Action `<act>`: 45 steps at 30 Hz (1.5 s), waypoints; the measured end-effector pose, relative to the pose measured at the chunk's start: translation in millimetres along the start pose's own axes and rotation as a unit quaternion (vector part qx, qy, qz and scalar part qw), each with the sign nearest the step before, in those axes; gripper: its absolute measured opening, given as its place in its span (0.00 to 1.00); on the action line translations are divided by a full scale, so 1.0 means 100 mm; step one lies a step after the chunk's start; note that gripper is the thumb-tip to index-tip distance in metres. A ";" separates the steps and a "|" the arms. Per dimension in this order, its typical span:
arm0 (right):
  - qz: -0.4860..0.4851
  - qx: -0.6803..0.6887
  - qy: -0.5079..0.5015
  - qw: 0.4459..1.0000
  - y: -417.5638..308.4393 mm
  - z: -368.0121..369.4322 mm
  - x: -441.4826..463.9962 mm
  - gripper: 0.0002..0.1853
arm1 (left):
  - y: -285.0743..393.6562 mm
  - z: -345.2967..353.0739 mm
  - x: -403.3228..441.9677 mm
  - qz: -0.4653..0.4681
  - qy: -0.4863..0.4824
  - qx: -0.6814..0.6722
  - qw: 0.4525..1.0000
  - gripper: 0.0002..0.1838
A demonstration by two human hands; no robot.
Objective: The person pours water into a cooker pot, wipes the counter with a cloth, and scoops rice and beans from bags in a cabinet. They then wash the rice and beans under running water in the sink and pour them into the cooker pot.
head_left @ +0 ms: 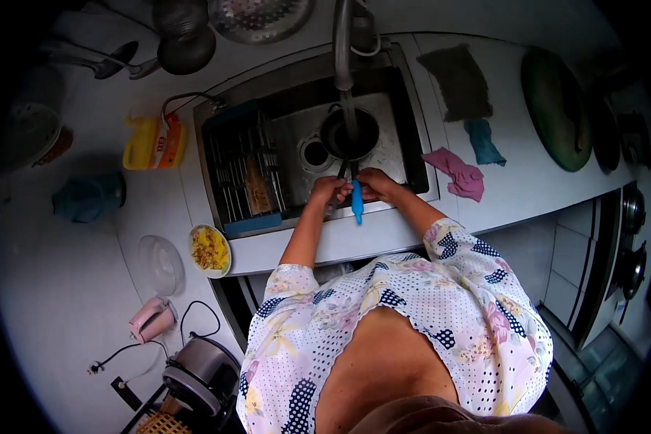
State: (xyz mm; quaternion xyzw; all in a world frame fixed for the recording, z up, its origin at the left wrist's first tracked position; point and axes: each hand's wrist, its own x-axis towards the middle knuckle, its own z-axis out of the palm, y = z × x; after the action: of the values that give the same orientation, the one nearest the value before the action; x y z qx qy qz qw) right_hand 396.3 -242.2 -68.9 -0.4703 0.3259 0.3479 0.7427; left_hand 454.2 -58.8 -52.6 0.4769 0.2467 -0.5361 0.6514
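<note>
Over the sink (392,155), both hands are closed close together near its front edge. My right hand (376,186) is wrapped round a utensil with a blue handle (357,202), whose dark shaft runs towards a dark round pan (369,134). In my left hand (330,191) is a dark handle (341,171), also pointing at the pan; which handle belongs to the pan I cannot tell. The pan sits in the basin under the faucet (343,61), and water appears to run into it. The utensil's far end is hidden in the dark pan.
A dish rack (242,170) fills the sink's left side. Left of it are a bowl of yellow food (210,250) and a yellow bottle (154,145). To the right lie a pink cloth (456,173), a blue cloth (484,142) and a green round board (555,108).
</note>
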 end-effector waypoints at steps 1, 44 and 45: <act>-0.003 0.006 0.004 1.000 0.00 0.01 0.00 0.09 | 0.01 -0.06 -0.01 -0.013 -0.020 -0.006 1.000 0.08; -0.468 -0.413 0.151 0.766 -0.45 -0.23 0.96 0.09 | 0.26 0.26 -0.70 0.117 0.067 0.301 0.944 0.09; -0.451 -0.414 0.146 0.777 -0.52 -0.21 1.00 0.09 | 0.25 0.34 -0.76 0.131 0.078 0.304 0.940 0.09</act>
State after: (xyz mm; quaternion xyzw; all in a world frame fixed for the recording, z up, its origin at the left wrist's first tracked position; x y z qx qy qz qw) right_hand 490.3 -256.7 -133.0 -0.8707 0.0060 0.0013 0.4918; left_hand 447.7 -55.0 33.8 0.7206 0.0573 -0.4566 0.5186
